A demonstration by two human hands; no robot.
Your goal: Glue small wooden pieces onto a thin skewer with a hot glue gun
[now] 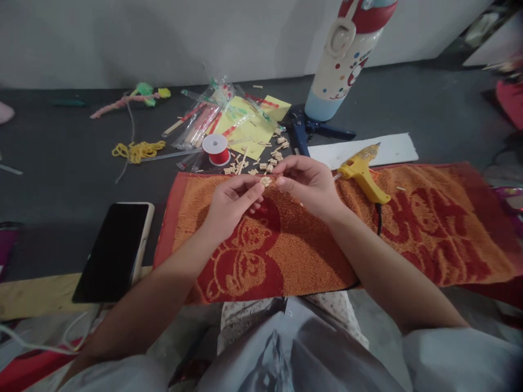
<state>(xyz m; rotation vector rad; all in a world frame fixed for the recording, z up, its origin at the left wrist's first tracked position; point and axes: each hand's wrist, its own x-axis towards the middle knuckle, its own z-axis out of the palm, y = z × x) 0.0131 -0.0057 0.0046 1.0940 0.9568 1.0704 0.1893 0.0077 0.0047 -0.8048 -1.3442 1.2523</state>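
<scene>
Above an orange and red towel (314,250), my left hand (237,200) pinches a small cluster of pale wooden bits (265,181) between thumb and fingers. Right beside it is my right hand (306,185), its thumb and index finger brought close together near the cluster. Whatever sits between those right fingertips is too small to make out. Just beyond both hands lie several short cut wooden stick pieces (273,162). A spool of red thread (216,149) stands behind my left hand. To the right of my right hand, a yellow glue gun (365,173) rests partly on the towel.
Blue-handled cutters (302,133) lie before a tall bottle (341,65). Plastic packets (204,117) and yellow paper (255,128) are at the back. Yellow cord (139,151) and a phone (114,250) lie left. A white strip (396,148) is behind the glue gun.
</scene>
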